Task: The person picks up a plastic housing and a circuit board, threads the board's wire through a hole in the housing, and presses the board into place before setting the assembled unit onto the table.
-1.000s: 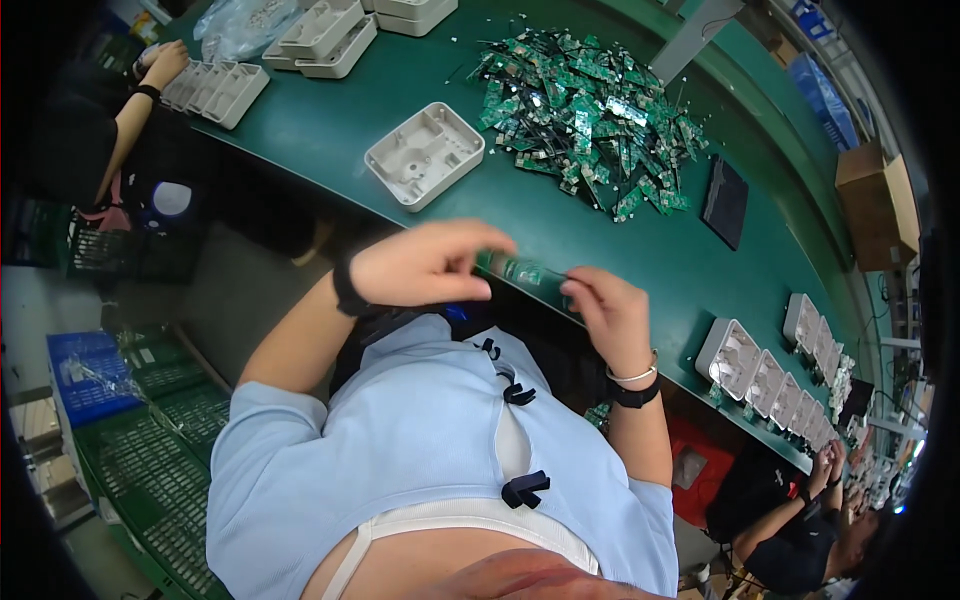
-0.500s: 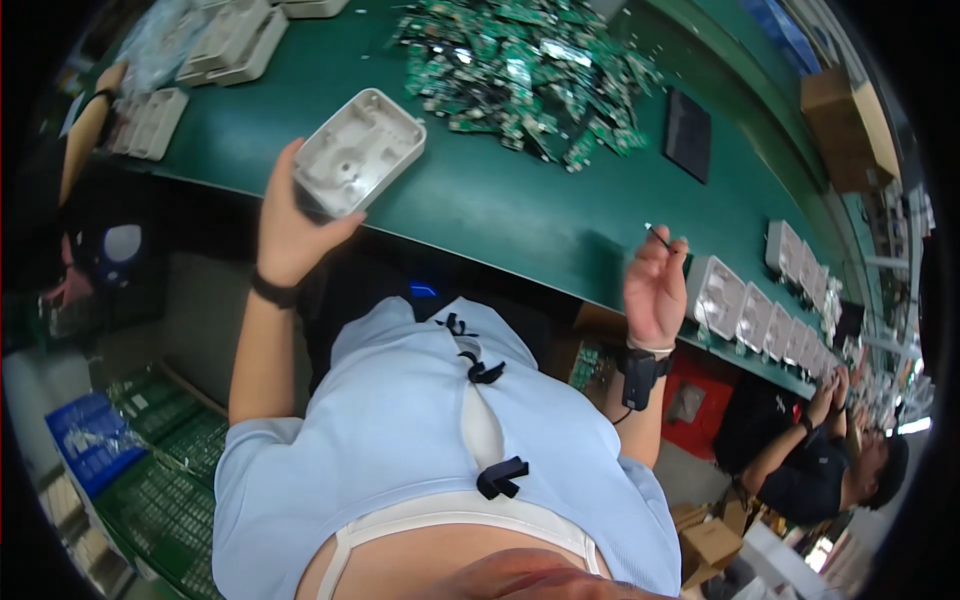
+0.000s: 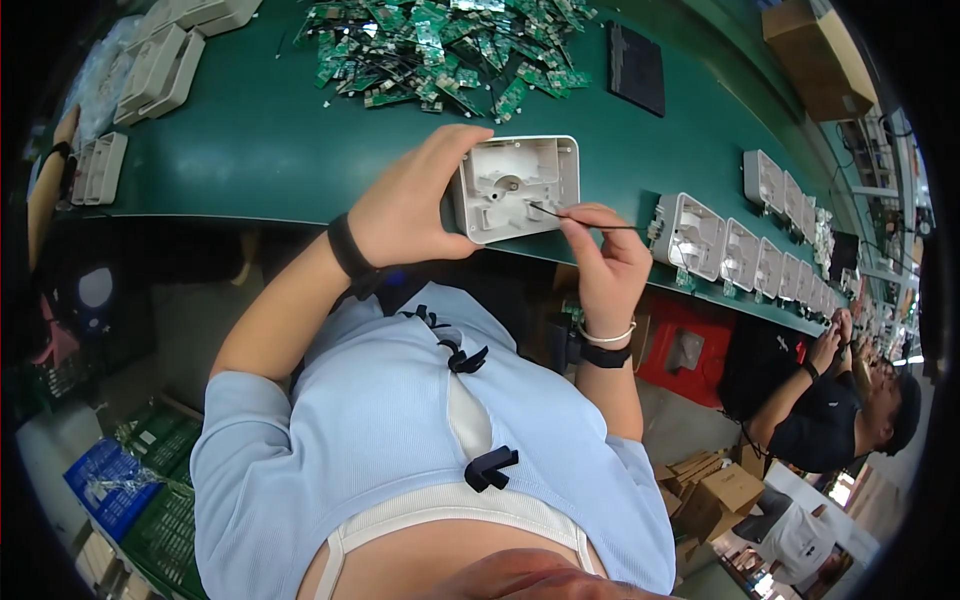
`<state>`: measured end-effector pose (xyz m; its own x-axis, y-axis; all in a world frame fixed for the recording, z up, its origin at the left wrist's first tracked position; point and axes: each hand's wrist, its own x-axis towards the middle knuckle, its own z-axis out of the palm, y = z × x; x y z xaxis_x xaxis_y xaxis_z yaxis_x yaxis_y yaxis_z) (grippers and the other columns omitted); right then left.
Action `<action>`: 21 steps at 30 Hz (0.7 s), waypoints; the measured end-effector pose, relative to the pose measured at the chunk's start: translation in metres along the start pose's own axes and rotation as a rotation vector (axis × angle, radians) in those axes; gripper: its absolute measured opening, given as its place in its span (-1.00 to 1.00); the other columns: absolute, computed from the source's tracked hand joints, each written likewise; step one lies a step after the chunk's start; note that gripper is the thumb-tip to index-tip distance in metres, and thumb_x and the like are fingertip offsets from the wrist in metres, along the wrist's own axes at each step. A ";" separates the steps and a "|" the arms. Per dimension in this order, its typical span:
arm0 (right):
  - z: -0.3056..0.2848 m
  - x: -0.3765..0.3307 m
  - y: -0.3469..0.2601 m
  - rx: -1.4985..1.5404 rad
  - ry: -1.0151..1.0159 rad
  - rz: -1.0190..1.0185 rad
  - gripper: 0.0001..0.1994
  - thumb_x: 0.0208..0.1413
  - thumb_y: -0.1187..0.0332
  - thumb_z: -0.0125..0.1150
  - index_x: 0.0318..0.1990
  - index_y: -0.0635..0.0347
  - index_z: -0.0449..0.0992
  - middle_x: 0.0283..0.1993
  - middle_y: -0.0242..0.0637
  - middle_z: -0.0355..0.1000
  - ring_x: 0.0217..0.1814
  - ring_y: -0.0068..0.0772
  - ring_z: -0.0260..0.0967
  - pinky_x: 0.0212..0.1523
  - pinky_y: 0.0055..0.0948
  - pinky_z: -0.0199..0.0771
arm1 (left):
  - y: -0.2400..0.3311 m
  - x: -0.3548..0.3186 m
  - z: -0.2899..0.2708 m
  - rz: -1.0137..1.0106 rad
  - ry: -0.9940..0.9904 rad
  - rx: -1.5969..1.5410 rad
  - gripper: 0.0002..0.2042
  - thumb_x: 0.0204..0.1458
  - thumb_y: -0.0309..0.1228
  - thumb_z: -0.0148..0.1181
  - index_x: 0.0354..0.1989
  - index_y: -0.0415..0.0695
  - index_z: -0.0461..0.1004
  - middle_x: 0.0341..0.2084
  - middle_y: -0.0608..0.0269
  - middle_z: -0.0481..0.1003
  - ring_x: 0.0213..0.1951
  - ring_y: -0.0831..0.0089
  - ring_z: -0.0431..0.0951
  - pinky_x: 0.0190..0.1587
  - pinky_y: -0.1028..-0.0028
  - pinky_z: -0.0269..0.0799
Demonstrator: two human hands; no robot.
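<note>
My left hand (image 3: 405,205) grips a white plastic housing (image 3: 548,150) by its left side, with the open inside facing up. Thumb and fingers span its near and far edges. At the housing's right side, my right hand (image 3: 610,260) pinches a thin black wire (image 3: 572,221) between thumb and fingertips. The wire's tip reaches over the compartments, near the middle of the housing. Whether it touches the inside wall I cannot tell. Its other end runs right, past my fingers.
A heap of green circuit boards (image 3: 440,50) lies on the green table (image 3: 270,150), beside a black flat tray (image 3: 636,70). Housings with boards (image 3: 693,237) line the right edge. Stacked housings (image 3: 160,75) stand far left. Co-workers' arms (image 3: 790,395) show at both sides.
My left hand has carried the housing right and turned it squarer to me. My right hand has come left to it, bringing the wire's tip over its inside. The view has shifted right.
</note>
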<state>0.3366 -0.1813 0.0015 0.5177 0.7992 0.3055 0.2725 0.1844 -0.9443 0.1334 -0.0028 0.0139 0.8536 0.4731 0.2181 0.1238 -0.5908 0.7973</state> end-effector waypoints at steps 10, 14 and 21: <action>0.018 0.007 -0.004 -0.204 -0.070 -0.001 -0.89 0.16 0.65 0.39 -0.16 0.37 0.68 -0.11 -0.24 0.66 -0.08 -0.49 0.58 -0.06 -0.49 0.56 | 0.002 0.000 0.016 0.011 0.068 -0.080 0.04 -0.27 -0.37 0.57 0.51 -0.13 0.15 0.38 -0.04 0.31 0.36 -0.03 0.39 0.37 0.18 0.37; 0.017 0.009 -0.003 -0.251 -0.077 -0.057 -0.87 0.14 0.64 0.41 -0.16 0.35 0.68 -0.13 -0.23 0.66 -0.12 -0.42 0.60 -0.10 -0.46 0.57 | 0.007 -0.001 0.013 0.000 0.053 -0.023 0.03 -0.26 -0.37 0.57 0.49 -0.14 0.15 0.37 -0.06 0.31 0.36 -0.04 0.39 0.37 0.19 0.37; 0.031 0.014 -0.011 -0.375 -0.069 -0.273 -0.87 0.07 0.60 0.45 -0.21 0.31 0.68 -0.22 -0.14 0.66 -0.23 -0.23 0.62 -0.16 -0.41 0.59 | 0.011 0.000 0.013 0.006 0.044 -0.044 -0.01 -0.25 -0.39 0.54 0.47 -0.16 0.16 0.37 -0.10 0.27 0.37 -0.09 0.36 0.39 0.19 0.35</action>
<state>0.3161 -0.1544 0.0121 0.3351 0.7886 0.5156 0.6721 0.1835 -0.7174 0.1416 -0.0174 0.0153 0.8310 0.4984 0.2471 0.0951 -0.5649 0.8196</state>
